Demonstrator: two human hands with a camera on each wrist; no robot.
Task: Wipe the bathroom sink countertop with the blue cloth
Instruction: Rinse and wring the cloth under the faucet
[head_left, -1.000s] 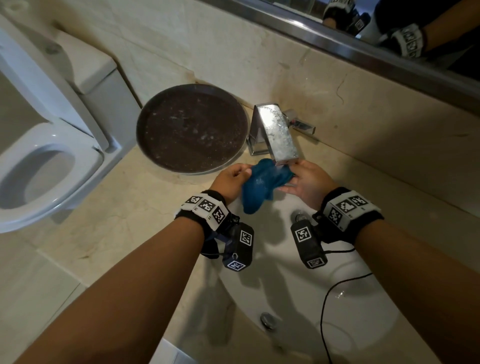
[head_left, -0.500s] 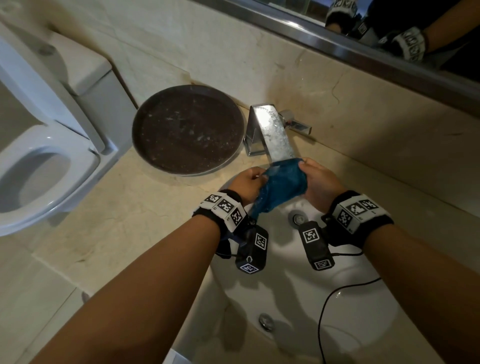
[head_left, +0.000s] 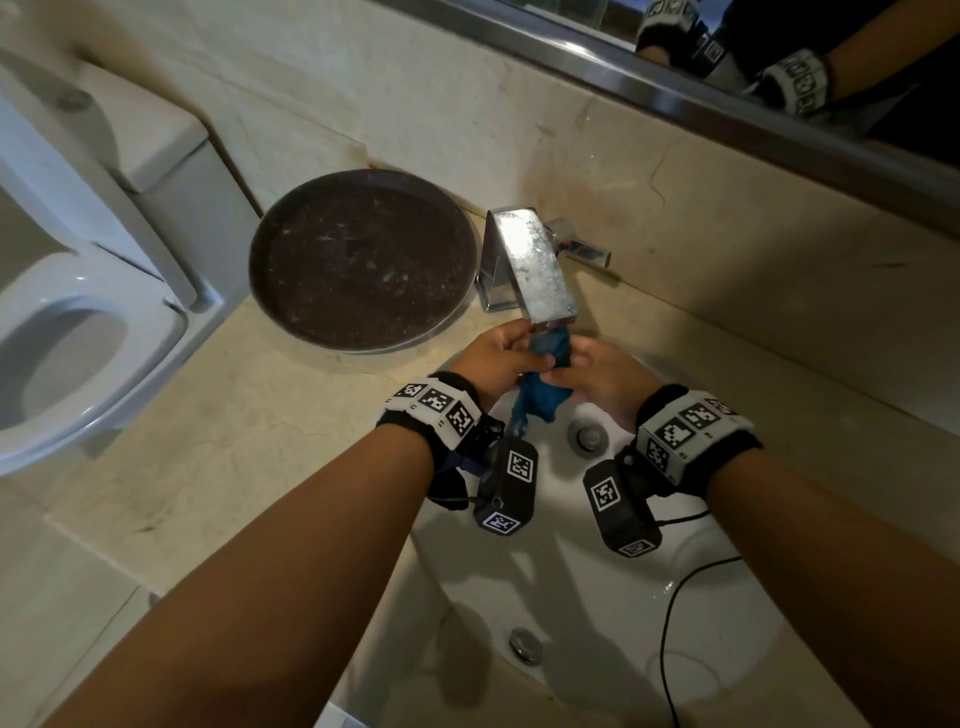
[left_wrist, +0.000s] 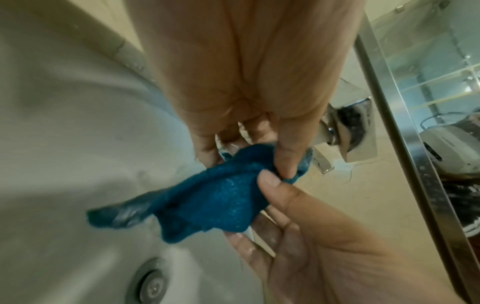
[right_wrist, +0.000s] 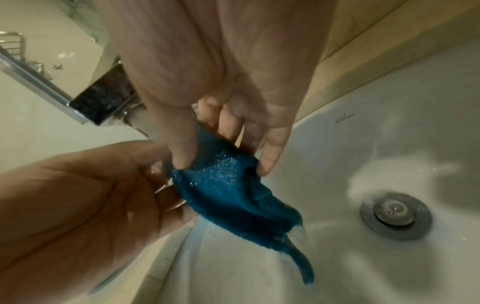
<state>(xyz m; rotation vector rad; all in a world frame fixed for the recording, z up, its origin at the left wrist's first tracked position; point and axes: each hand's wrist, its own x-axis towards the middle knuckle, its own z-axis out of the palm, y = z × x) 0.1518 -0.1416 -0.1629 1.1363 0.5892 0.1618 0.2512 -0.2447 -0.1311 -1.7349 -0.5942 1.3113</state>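
Both your hands hold the cloth (head_left: 543, 387) together over the sink (head_left: 727, 623), just under the tap (head_left: 535, 270) spout. Your left hand (head_left: 496, 364) pinches its upper edge between thumb and fingers; your right hand (head_left: 597, 379) grips the same bunched part from the other side. The cloth looks wet, and its loose end hangs down toward the basin, near the drain (head_left: 587, 436). The counter (head_left: 208, 441) lies to your left, with a dark round tray (head_left: 361, 260) on it beside the tap.
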